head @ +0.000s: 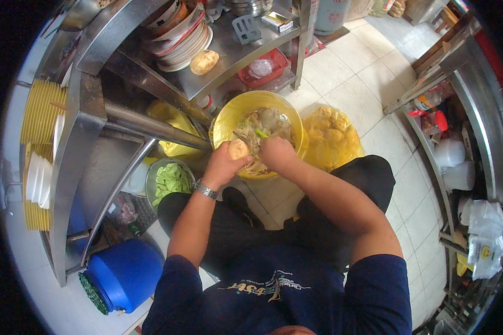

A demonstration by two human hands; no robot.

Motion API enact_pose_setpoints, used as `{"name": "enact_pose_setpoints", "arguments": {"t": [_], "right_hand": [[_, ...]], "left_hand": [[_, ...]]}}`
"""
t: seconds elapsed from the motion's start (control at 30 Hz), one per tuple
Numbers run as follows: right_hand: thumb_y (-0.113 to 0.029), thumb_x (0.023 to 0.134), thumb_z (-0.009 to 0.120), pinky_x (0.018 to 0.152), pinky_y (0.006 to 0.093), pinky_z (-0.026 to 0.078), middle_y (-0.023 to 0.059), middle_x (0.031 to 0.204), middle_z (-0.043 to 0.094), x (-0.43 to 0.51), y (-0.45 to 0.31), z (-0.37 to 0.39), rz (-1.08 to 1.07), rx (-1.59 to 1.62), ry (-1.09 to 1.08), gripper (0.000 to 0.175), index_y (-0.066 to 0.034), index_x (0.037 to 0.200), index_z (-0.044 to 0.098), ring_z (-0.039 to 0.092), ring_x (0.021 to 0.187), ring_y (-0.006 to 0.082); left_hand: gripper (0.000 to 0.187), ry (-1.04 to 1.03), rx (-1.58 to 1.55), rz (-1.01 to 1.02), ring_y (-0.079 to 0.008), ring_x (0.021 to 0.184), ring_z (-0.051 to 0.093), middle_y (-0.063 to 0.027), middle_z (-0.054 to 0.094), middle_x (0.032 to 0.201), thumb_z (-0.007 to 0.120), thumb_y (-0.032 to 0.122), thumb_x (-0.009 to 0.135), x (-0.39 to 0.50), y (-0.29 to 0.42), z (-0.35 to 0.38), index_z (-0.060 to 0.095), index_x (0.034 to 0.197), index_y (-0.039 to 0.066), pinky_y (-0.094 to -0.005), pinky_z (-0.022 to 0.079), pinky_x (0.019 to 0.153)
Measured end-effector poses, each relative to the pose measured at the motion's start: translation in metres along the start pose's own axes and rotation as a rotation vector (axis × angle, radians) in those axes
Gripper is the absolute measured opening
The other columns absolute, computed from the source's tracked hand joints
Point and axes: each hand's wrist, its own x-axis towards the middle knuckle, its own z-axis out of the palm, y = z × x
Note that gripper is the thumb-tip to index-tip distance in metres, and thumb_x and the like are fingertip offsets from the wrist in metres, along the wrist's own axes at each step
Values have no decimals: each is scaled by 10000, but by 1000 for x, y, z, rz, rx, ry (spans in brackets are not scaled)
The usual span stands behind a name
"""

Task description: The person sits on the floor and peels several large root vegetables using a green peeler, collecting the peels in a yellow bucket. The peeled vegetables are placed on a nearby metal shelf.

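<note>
My left hand (222, 165) holds a potato (238, 149) over a yellow bucket (257, 98) that contains pale peelings and scraps (260, 121). My right hand (278, 154) is closed around the green handle (261, 133) of a tool, with its fingers to the right of the potato. The tool's metal end appears to reach towards the potato; its exact kind is unclear. To the right of the bucket lies a yellow plastic bag (333, 134) with several potatoes in it. Another potato (204, 62) rests on the steel shelf beside the stacked plates (186, 46).
A bowl of green vegetable slices (169, 182) stands by my left knee. A steel rack (90, 100) is on the left, with a blue plastic barrel (125, 272) lying below. A slotted spatula (246, 29) lies on the shelf ahead. Another steel shelf (478, 109) stands at the right.
</note>
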Motion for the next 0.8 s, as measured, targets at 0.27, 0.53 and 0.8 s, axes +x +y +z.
{"name": "enact_pose_setpoints", "arguments": {"t": [0.27, 0.53, 0.8], "right_hand": [[-312, 733, 706, 761, 436, 558, 222, 840, 698, 15, 31, 11, 127, 109, -182, 363, 14, 891, 719, 693, 822, 373], [-304, 783, 643, 764, 471, 532, 258, 851, 678, 4, 2, -31, 30, 336, -153, 371, 43, 899, 698, 671, 813, 406], [-268, 818, 608, 770, 484, 537, 257, 840, 678, -1, -14, -33, -15, 352, -19, 313, 29, 883, 684, 674, 828, 406]], "left_hand": [[650, -29, -49, 48, -207, 987, 664, -148, 689, 1076, 848, 247, 738, -3, -11, -19, 545, 1247, -19, -335, 519, 882], [649, -104, -413, 50, -138, 1006, 617, -59, 633, 1148, 844, 87, 734, -7, -5, -26, 528, 1296, 18, -301, 519, 899], [667, -69, -536, 73, -141, 1059, 597, -48, 602, 1210, 804, 21, 745, -10, 6, -31, 509, 1343, 56, -301, 508, 916]]}}
